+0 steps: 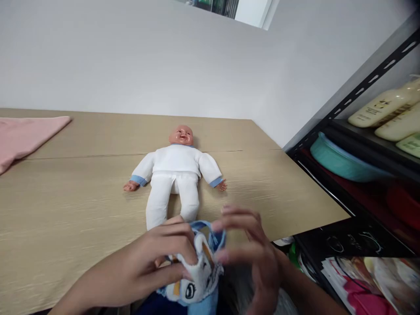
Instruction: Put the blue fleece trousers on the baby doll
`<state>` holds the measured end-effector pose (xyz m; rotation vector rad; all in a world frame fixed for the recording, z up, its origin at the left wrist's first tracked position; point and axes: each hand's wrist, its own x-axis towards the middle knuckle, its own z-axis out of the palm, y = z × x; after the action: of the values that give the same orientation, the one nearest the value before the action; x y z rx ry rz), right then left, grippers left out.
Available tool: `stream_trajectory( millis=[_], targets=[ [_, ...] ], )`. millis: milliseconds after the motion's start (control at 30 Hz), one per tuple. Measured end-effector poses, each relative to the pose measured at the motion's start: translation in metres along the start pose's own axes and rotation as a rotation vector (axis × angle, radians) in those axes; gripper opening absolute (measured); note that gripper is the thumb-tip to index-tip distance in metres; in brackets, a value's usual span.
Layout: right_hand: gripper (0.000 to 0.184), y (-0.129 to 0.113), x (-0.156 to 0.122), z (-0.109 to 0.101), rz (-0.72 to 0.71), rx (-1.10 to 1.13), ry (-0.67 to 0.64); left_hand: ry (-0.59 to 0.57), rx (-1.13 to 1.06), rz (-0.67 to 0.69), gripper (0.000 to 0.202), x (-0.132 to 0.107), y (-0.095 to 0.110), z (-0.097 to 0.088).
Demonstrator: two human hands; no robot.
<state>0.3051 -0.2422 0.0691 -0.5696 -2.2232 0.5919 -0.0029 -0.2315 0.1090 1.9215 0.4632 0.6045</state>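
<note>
Blue-and-white cloth (205, 288) is sitting between two hands, just nearer than the doll (177, 159) lying on the desk (82, 197). The left hand (167, 258) is clamping its fingers on the cloth's white part. The right hand (259, 253) is holding its fingers apart beside the blue loop (220, 239); blur is hiding any contact.

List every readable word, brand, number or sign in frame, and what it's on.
No text reads for certain.
Cream bottle, at right: large mark plus small print, too blurred to quote.
Pale green item, below it at the frame edge: print too small.
Black panel, lower right: white markings; can't tell whether lettering or drawing.
Blue-and-white cloth in the left hand: cartoon eye, no lettering visible.
</note>
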Motion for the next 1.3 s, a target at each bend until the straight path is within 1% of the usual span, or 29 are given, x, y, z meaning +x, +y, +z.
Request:
stream_trajectory(
  millis=[33, 67, 100, 133, 200, 233, 267, 333, 367, 400, 433, 467, 533, 567, 600, 633, 667, 700, 733, 767, 833, 867, 933, 1000, 1033, 1100, 1167, 1233, 1300],
  targets=[
    [0.112, 0.003, 0.014, -0.008, -0.015, 0.099, -0.004, -0.049, 0.099, 0.082, 0.013, 0.004, 0.008, -0.007],
    [0.119, 0.008, 0.028, -0.014, -0.025, 0.197, -0.069, -0.098, 0.205, 0.143, 0.013, 0.008, 0.015, -0.014],
    [0.116, 0.012, 0.041, -0.018, -0.036, 0.259, -0.168, -0.134, 0.300, 0.184, 0.014, 0.012, 0.021, -0.020],
    [0.111, 0.017, 0.052, -0.020, -0.054, 0.298, -0.227, -0.156, 0.379, 0.212, 0.015, 0.015, 0.025, -0.025],
    [0.096, 0.024, 0.067, -0.019, -0.034, 0.319, -0.277, -0.176, 0.458, 0.223, 0.016, 0.017, 0.030, -0.034],
    [0.086, 0.026, 0.072, -0.018, -0.007, 0.310, -0.267, -0.175, 0.452, 0.218, 0.016, 0.016, 0.030, -0.038],
    [0.071, 0.026, 0.075, -0.016, 0.014, 0.305, -0.254, -0.166, 0.432, 0.206, 0.016, 0.014, 0.028, -0.041],
    [0.038, 0.026, 0.080, -0.014, 0.010, 0.330, -0.234, -0.114, 0.398, 0.157, 0.014, 0.010, 0.024, -0.048],
    [0.027, 0.025, 0.082, -0.014, -0.007, 0.364, -0.224, -0.070, 0.390, 0.130, 0.013, 0.008, 0.021, -0.051],
    [0.024, 0.024, 0.085, -0.014, -0.022, 0.412, -0.221, -0.027, 0.388, 0.107, 0.012, 0.006, 0.019, -0.053],
    [0.026, 0.024, 0.088, -0.015, -0.008, 0.459, -0.235, 0.010, 0.385, 0.089, 0.012, 0.005, 0.016, -0.055],
    [0.032, 0.024, 0.091, -0.014, 0.040, 0.492, -0.268, 0.038, 0.375, 0.078, 0.012, 0.004, 0.013, -0.057],
    [0.055, 0.028, 0.095, -0.009, 0.170, 0.515, -0.390, 0.105, 0.349, 0.069, 0.014, 0.005, 0.008, -0.059],
    [0.062, 0.030, 0.097, -0.005, 0.211, 0.508, -0.468, 0.151, 0.341, 0.049, 0.015, 0.006, 0.006, -0.059],
    [0.061, 0.033, 0.097, -0.001, 0.227, 0.493, -0.538, 0.204, 0.331, 0.011, 0.016, 0.007, 0.003, -0.060],
    [0.054, 0.035, 0.098, 0.004, 0.220, 0.480, -0.588, 0.252, 0.314, -0.049, 0.016, 0.007, -0.001, -0.061],
    [0.044, 0.036, 0.100, 0.007, 0.196, 0.474, -0.608, 0.275, 0.286, -0.125, 0.018, 0.007, -0.004, -0.062],
    [0.035, 0.036, 0.101, 0.009, 0.181, 0.477, -0.598, 0.269, 0.250, -0.195, 0.021, 0.007, -0.008, -0.065],
    [0.029, 0.035, 0.104, 0.009, 0.180, 0.489, -0.551, 0.237, 0.213, -0.245, 0.029, 0.005, -0.012, -0.067],
    [0.023, 0.033, 0.107, 0.008, 0.190, 0.506, -0.472, 0.200, 0.183, -0.267, 0.041, 0.004, -0.017, -0.070],
    [0.016, 0.030, 0.115, 0.000, 0.206, 0.542, -0.297, 0.155, 0.143, -0.232, 0.062, 0.001, -0.025, -0.074],
    [0.015, 0.028, 0.119, -0.004, 0.208, 0.554, -0.241, 0.149, 0.131, -0.196, 0.064, -0.001, -0.028, -0.076],
    [0.016, 0.028, 0.125, -0.011, 0.239, 0.571, -0.208, 0.159, 0.104, -0.179, 0.054, -0.002, -0.034, -0.076],
    [0.021, 0.030, 0.129, -0.015, 0.334, 0.560, -0.233, 0.194, 0.074, -0.252, 0.047, -0.002, -0.039, -0.075],
    [0.023, 0.032, 0.131, -0.016, 0.391, 0.536, -0.247, 0.236, 0.065, -0.312, 0.049, -0.002, -0.040, -0.074],
    [0.025, 0.037, 0.134, -0.018, 0.473, 0.475, -0.293, 0.351, 0.069, -0.399, 0.058, 0.001, -0.043, -0.072],
    [0.029, 0.043, 0.137, -0.021, 0.502, 0.479, -0.408, 0.430, 0.084, -0.410, 0.062, 0.004, -0.045, -0.073],
    [0.035, 0.050, 0.140, -0.024, 0.513, 0.535, -0.560, 0.455, 0.062, -0.392, 0.060, 0.008, -0.046, -0.075],
    [0.042, 0.057, 0.141, -0.027, 0.508, 0.539, -0.642, 0.454, 0.004, -0.396, 0.059, 0.009, -0.048, -0.078]
  ],
)
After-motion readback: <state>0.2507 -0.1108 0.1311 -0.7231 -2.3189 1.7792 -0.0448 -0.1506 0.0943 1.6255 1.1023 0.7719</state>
